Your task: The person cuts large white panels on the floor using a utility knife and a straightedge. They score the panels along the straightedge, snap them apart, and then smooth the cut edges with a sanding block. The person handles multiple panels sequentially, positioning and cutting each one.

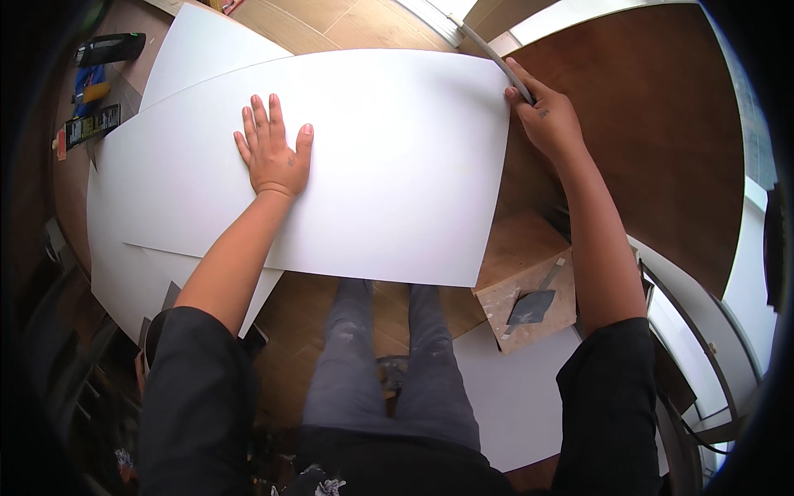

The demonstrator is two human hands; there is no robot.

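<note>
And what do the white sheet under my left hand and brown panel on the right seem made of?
Sheet: perhaps laminate, plastic or coated board, smooth, maybe satin; its white is even, its edge thin. Panel: possibly wooden board, dull; its brown surface looks faintly mottled.

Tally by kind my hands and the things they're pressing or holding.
Hands: 2 (left hand, right hand)
White panel under the left palm: 1
Long grey strip in the right grip: 1
Total: 4

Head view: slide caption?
Left hand flat on a white board; right hand holding a thin grey tool by the board's corner.
</note>
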